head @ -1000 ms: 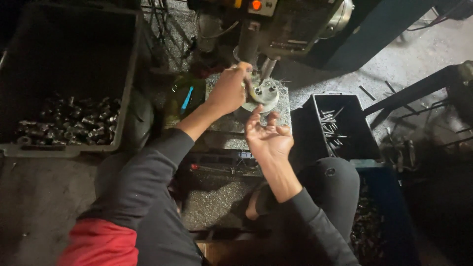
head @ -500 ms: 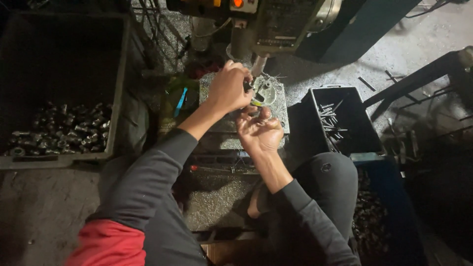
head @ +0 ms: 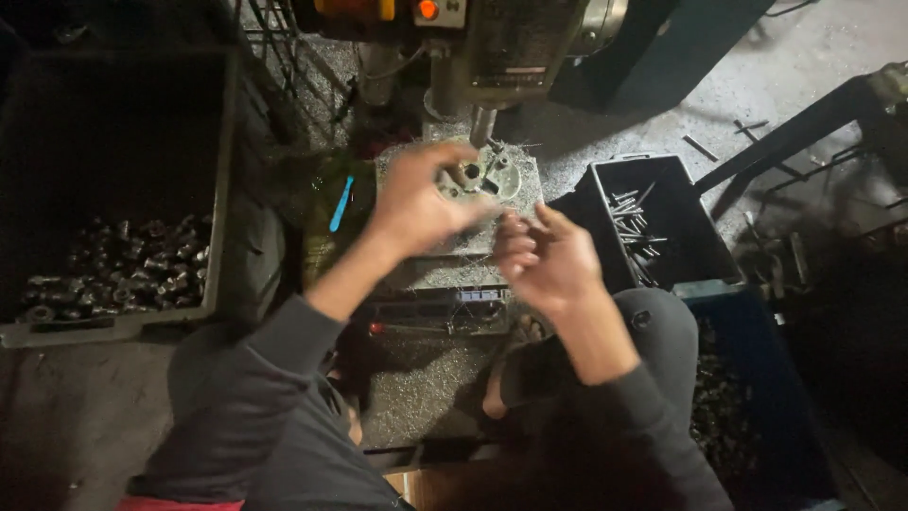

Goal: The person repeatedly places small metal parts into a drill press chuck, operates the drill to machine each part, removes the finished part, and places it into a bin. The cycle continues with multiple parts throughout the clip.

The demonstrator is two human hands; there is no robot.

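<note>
Head view: the left hand [head: 416, 203] rests on the drill-press table [head: 515, 189], fingers curled around the edge of the round metal fixture [head: 478, 177] seated directly below the spindle [head: 482, 123]. The right hand [head: 549, 260] hovers just beside the table; whether its loosely bent fingers grasp anything cannot be determined. A grey crate of metal fittings [head: 118, 274] stands left; a black bin of pins [head: 653, 222] stands right.

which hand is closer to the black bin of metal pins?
Right. The right hand hovers just left of the black bin, apart from it. The left hand is farther left, at the round metal fixture under the drill.
</note>
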